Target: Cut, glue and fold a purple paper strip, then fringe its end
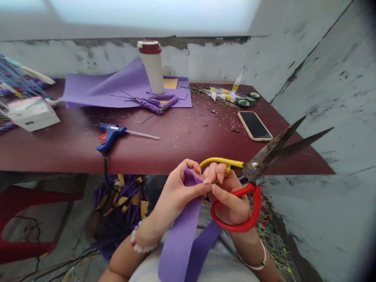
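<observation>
A long strip of purple paper (179,239) hangs from my left hand (176,188), which pinches its upper end in front of my body. My right hand (229,192) meets it there, its thumb and fingertips touching the paper's edge. Hooked on that same right hand is a pair of scissors (255,166) with one red handle and one yellow handle. Their dark blades stand apart and point up to the right, away from the paper. Part of the strip folds back behind itself, so its far end is hidden.
On the maroon table (188,145) lie a blue glue gun (110,137), a phone (255,126), purple flower stems (158,103), small glue bottles (227,96) and green tape rolls (246,102). A lidded cup (154,70) stands by purple sheets (102,88). A red stool (29,199) is lower left.
</observation>
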Action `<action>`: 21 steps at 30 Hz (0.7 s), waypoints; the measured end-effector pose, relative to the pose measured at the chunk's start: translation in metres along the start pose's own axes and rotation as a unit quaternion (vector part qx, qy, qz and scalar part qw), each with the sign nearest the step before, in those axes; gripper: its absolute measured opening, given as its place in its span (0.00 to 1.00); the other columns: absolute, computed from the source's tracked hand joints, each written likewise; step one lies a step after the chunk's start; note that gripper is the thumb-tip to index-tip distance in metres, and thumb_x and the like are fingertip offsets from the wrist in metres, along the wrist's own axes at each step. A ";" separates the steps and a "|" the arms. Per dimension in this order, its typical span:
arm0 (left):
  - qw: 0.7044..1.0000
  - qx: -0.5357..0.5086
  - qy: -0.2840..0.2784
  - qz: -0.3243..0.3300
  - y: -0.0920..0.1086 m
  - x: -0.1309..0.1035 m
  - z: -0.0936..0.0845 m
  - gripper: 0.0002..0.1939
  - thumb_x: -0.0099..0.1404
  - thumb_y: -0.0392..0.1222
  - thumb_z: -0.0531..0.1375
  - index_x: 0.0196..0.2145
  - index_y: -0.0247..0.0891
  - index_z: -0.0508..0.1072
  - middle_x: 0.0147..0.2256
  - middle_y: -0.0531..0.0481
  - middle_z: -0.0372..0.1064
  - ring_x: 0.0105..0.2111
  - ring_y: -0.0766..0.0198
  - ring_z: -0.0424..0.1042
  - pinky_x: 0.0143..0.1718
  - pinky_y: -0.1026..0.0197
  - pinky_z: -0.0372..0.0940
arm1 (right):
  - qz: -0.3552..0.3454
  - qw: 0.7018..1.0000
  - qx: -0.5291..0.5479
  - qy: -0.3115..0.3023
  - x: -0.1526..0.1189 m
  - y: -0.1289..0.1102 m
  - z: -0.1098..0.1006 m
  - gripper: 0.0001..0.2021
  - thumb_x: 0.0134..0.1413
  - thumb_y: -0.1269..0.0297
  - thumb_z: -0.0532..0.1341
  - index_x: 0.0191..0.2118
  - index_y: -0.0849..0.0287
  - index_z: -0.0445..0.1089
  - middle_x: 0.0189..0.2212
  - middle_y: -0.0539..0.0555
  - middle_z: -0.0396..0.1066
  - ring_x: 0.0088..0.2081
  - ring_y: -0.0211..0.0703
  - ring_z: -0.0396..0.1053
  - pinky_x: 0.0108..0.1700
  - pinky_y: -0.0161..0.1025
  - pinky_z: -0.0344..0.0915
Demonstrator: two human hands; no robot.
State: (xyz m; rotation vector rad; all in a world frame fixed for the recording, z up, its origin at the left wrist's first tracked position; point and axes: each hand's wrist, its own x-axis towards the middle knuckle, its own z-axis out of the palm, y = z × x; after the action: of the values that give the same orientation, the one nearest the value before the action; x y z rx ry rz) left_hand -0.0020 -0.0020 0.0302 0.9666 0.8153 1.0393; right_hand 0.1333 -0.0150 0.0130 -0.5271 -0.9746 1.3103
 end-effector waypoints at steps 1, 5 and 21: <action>1.000 0.000 0.002 0.003 0.000 0.000 0.000 0.22 0.54 0.45 0.77 0.36 0.39 0.68 0.26 0.59 0.67 0.22 0.72 0.67 0.26 0.68 0.64 | 0.001 1.000 -0.001 0.001 0.000 0.000 0.000 0.10 0.55 0.62 0.70 0.34 0.50 0.66 0.29 0.49 0.67 0.35 0.45 0.66 0.39 0.42 0.70; 1.000 0.001 0.007 0.011 -0.001 -0.001 0.001 0.22 0.56 0.45 0.76 0.36 0.39 0.67 0.26 0.59 0.66 0.22 0.72 0.67 0.27 0.67 0.64 | 0.001 1.000 0.000 0.004 -0.001 0.000 0.000 0.11 0.55 0.61 0.70 0.34 0.50 0.65 0.30 0.49 0.67 0.35 0.45 0.65 0.37 0.41 0.69; 0.997 0.050 0.044 0.045 -0.002 -0.003 0.003 0.20 0.58 0.43 0.75 0.37 0.41 0.66 0.27 0.59 0.69 0.24 0.70 0.70 0.29 0.66 0.66 | 0.033 0.997 0.066 0.020 0.001 0.003 -0.001 0.07 0.55 0.69 0.67 0.34 0.51 0.69 0.30 0.48 0.69 0.35 0.43 0.66 0.34 0.38 0.68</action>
State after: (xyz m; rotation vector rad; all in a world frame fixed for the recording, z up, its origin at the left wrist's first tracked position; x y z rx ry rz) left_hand 0.0006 -0.0061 0.0297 1.0564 0.9095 1.1337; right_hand 0.1325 -0.0129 0.0107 -0.4859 -0.8374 1.4076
